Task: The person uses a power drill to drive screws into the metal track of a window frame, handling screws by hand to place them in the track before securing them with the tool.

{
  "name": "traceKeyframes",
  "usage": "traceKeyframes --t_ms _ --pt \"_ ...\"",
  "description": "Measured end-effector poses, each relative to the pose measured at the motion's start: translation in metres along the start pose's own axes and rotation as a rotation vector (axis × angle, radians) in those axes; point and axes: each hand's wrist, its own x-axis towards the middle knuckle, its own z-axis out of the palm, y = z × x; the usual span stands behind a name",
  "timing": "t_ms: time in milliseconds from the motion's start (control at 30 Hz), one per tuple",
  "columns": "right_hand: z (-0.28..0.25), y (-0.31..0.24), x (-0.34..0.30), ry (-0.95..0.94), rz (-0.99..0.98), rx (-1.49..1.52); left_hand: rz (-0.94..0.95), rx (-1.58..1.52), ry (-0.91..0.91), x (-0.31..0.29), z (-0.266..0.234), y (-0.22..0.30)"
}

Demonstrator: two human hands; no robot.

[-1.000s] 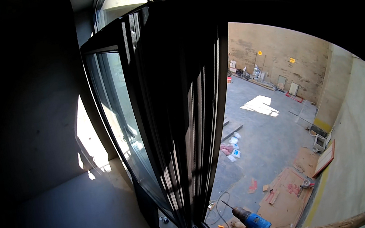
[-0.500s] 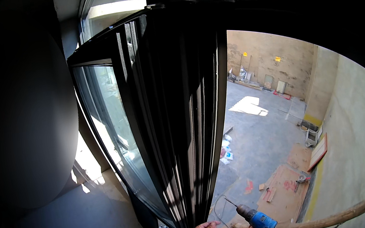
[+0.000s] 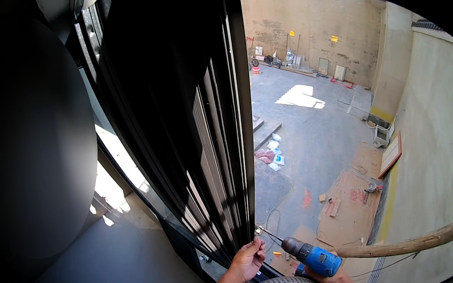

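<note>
My right hand (image 3: 330, 280) grips a blue and black cordless drill (image 3: 319, 260), whose long bit (image 3: 271, 235) points up and left. The bit's tip reaches a small shiny metal piece (image 3: 258, 230) at the edge of the dark window frame (image 3: 249, 155); I cannot tell whether they touch. Just below that piece, my left hand (image 3: 250, 260) has its thumb and fingers pinched together beside the frame. What the pinch holds, if anything, is too small to make out.
A wooden pole (image 3: 417, 244) crosses outside, right of the drill. Far below lies a concrete yard with white bags (image 3: 276, 151), cardboard sheets (image 3: 344, 223) and a power saw (image 3: 371, 187). Glass and a grey floor (image 3: 117, 275) are on the left.
The drill's bit has come to the window frame's edge, by the metal piece. My left hand has risen close to the tip. The view has shifted, showing more of the yard.
</note>
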Motion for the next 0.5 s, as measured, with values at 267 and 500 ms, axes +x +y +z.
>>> traceKeyframes --t_ms 267,500 --pt "-0.003 0.031 -0.019 -0.046 -0.110 0.034 0.037 -0.123 -0.123 0.001 0.034 -0.004" --pt "-0.019 0.018 -0.021 -0.078 -0.170 -0.060 0.100 -0.176 -0.135 -0.006 0.059 -0.003"
